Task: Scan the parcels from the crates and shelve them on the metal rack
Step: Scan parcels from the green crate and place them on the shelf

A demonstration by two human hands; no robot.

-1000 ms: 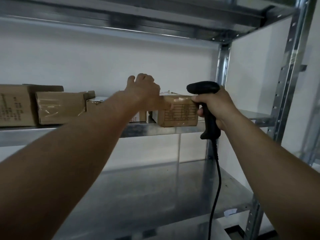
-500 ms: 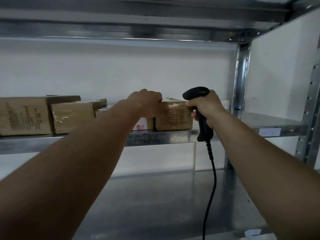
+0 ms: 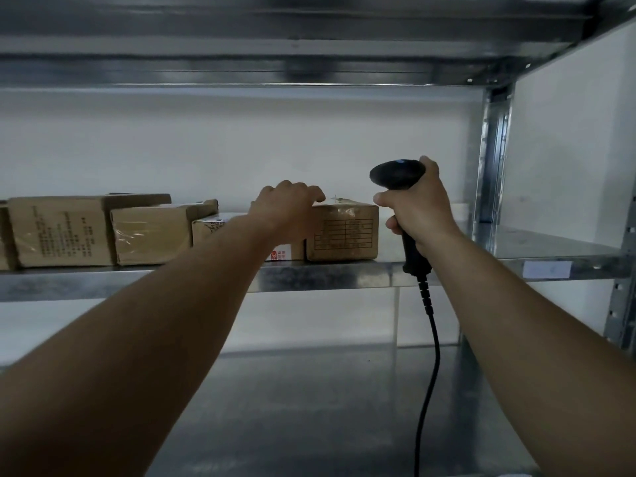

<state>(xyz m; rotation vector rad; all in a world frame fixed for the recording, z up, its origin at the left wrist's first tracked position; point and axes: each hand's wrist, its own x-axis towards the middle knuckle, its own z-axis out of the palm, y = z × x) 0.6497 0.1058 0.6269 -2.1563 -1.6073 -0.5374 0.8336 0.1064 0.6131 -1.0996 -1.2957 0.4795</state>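
Observation:
A small brown parcel (image 3: 344, 235) with a printed table on its front stands on the middle shelf (image 3: 344, 275) of the metal rack. My left hand (image 3: 289, 210) is at its top left corner, loosely curled fingers touching the top edge. My right hand (image 3: 418, 210) grips the handle of a black barcode scanner (image 3: 395, 173) just right of the parcel, and its cable (image 3: 432, 339) hangs down. To the left stand a low white-labelled parcel (image 3: 211, 228), partly hidden by my forearm, a taped brown box (image 3: 151, 235) and a larger printed box (image 3: 58, 232).
The shelf's right part (image 3: 537, 242) is bare up to the upright post (image 3: 492, 160), with a white tag (image 3: 547, 270) on its front edge. A lower shelf (image 3: 309, 407) lies beneath my arms. The upper shelf (image 3: 275, 63) hangs close above.
The small parcel went from the shelf's front edge to standing beside the white-labelled one. My left hand has slid up and left off its front. The scanner rose a little.

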